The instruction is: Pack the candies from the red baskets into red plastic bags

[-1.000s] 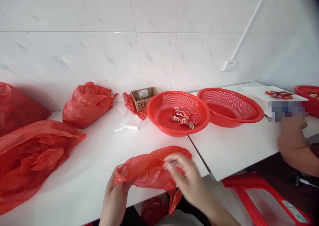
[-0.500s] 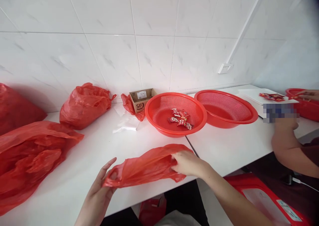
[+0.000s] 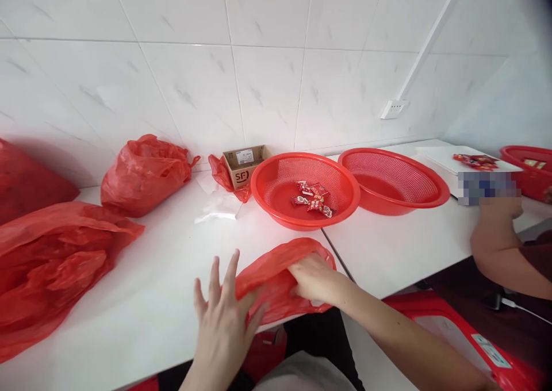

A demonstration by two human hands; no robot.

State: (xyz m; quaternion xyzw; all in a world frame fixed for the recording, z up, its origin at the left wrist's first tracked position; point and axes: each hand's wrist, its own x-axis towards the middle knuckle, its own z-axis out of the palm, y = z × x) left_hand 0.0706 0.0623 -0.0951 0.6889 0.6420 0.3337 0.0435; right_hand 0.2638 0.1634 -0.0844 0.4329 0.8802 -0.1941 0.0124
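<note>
A crumpled red plastic bag [image 3: 276, 270] lies at the near edge of the white table [image 3: 172, 276]. My right hand [image 3: 313, 276] presses down on the bag's right part, fingers curled into the plastic. At the bag's left end my left hand [image 3: 222, 316] is raised with its fingers spread, thumb side touching the plastic. Behind the bag stands a red mesh basket [image 3: 267, 181] with several small red wrapped sweets [image 3: 313, 198] in it.
A second red basket [image 3: 431, 187] sits to the right. Full red bags [image 3: 144, 172] [image 3: 56, 259] lie at the left. A small cardboard box [image 3: 244, 164] stands by the tiled wall. Another person's arm [image 3: 500, 241] rests on the right table. A red stool [image 3: 452, 328] is below.
The bag was stretched out between both hands; now it is bunched together. My left hand let go of its end and opened. My right hand pushed it down onto the table.
</note>
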